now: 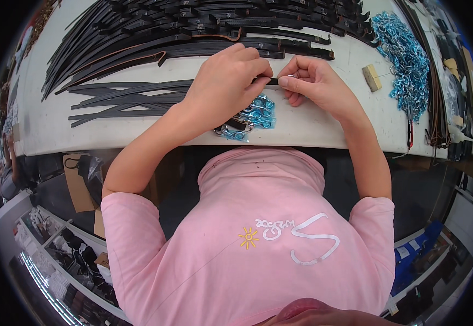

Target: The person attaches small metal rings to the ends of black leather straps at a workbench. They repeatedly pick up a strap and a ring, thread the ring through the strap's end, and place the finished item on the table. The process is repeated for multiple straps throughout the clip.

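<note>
My left hand (223, 79) pinches a black strap end (273, 82) between thumb and fingers over the white table. Facing it, my right hand (315, 84) is closed at the tip of that strap, with what looks like a small metal piece between thumb and fingers; its exact shape is hidden. Just below my hands lies a small heap of metal snap hooks (261, 113) in blue plastic, partly covered by my left wrist. Several flat black straps (122, 99) stretch out to the left of my left forearm.
A large pile of folded black straps (193, 27) spans the table's far side. At the right lie more blue-wrapped metal hooks (408, 65), a small wooden block (372, 77), a red and black tool (410, 135) and hanging brown straps (437, 117). The white table (312, 133) ends before me.
</note>
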Tool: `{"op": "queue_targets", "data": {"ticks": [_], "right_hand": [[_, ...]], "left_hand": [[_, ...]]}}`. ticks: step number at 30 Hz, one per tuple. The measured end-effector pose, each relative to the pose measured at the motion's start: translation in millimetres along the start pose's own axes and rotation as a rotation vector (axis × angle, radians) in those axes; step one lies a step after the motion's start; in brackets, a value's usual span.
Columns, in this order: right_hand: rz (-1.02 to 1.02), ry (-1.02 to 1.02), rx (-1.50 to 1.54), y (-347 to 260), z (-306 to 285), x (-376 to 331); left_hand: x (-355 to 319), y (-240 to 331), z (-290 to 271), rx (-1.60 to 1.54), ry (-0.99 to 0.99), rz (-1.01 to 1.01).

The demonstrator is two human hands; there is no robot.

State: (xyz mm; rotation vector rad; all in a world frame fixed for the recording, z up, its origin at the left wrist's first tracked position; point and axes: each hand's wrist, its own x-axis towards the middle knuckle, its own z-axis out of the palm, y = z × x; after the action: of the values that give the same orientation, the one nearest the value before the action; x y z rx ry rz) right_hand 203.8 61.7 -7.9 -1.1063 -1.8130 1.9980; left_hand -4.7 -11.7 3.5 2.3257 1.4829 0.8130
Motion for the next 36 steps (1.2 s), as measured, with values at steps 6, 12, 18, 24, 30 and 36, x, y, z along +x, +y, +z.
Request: {"op": "queue_targets", "data": {"ticks": [6,12,18,24,30,36], "right_hand": [[0.003,0.001,0.005,1,0,0],[0.008,-0.035,-0.009,-2,-1,-1],[0.0,-0.035,-0.014,-1,-1,-1],[-0.004,-0.029,-0.009,1,-1,-1],[-0.012,-0.05,-0.008,1,-3,0],[-0.013,-0.031,-0.017,0,-1,-1]], "left_hand": [[2,6,5,0.266,-0.048,0.25],[1,1,9,0.118,0.004,0.174],[-4,-4,12,-0.023,0.072,0.109],[-6,-2,15,0.084,0.114,0.196],[-8,-5,16,0.082,0.111,0.215],[-11,-3,12,-0.006,0.077,0.196]]}}
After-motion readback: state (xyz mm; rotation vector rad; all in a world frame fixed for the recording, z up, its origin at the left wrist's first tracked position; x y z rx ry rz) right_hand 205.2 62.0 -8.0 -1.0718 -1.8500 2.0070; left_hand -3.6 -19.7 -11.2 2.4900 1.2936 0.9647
